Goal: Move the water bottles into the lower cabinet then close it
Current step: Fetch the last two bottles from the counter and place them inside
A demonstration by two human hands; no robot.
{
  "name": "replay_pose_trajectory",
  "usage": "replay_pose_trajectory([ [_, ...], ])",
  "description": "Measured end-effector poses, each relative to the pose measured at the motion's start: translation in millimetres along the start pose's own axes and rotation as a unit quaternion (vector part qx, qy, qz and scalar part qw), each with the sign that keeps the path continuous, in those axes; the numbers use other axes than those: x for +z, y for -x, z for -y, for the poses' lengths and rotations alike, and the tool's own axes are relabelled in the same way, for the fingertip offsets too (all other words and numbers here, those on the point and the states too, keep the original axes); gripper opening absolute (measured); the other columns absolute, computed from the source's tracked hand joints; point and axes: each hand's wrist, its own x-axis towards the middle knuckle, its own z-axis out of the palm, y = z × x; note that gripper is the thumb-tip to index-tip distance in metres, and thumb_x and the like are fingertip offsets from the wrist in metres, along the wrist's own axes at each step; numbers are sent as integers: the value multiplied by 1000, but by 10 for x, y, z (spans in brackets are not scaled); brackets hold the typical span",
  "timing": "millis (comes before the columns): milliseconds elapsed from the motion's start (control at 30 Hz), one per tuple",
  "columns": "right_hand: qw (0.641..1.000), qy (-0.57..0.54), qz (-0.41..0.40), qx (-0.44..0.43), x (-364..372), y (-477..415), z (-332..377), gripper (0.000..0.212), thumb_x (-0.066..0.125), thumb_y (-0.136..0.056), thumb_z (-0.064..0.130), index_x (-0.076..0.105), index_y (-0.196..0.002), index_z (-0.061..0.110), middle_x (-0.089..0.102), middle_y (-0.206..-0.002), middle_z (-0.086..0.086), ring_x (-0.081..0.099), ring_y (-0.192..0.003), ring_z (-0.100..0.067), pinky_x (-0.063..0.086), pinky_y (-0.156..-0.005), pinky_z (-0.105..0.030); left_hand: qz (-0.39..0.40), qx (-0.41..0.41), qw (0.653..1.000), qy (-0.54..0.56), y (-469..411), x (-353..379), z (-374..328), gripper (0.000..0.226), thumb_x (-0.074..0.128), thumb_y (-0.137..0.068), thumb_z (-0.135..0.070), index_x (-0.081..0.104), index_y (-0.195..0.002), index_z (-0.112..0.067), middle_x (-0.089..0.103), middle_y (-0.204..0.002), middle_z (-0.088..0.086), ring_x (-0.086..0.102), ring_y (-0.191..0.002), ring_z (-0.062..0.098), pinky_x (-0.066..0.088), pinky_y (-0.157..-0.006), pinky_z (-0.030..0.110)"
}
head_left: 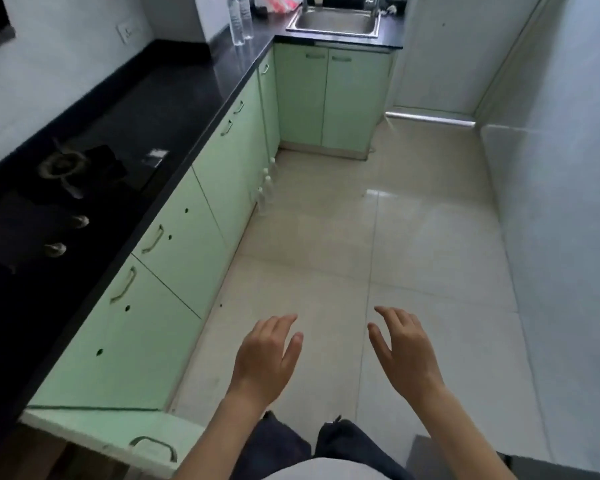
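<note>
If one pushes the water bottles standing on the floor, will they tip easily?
Probably: the bottles look tall and narrow, standing close in a row, so one may topple the next. On the glossy floor tiles they might slide. Fill level is unclear.

the cabinets (201, 237) are pale mint green with silver handles (153, 239). the counter (174, 98) is glossy black, and the stove (84, 168) is black too. the floor (413, 237) is cream tile with thin grey grout lines. the walls (551, 168) are plain white. the sink (336, 20) is steel grey. the counter bottles (239, 19) are clear; the floor bottles (265, 192) are clear with white caps. the bag (281, 1) is red and white. the trousers (354, 445) are dark blue.
</note>
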Motion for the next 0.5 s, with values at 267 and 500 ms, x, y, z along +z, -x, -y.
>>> replay_pose_trajectory([
  [267,999,-17,-36,-36,-183,-1776,-71,52,38,-96,43,62,-124,6,68,-111,-8,61,-103,-28,53,-86,-37,-87,17,996,-9,-1799,-331,178,47,40,-94,-40,66,-121,-13,70,-112,0,64,-102,20,52,-84,33],
  [500,999,-3,-38,-15,99,-3340,25,53,37,-96,44,62,-124,6,68,-112,-9,62,-105,-28,53,-88,-39,-34,29,999,-21,-3381,-296,764,53,34,-95,-46,64,-124,-13,69,-115,0,64,-105,19,54,-83,34],
])
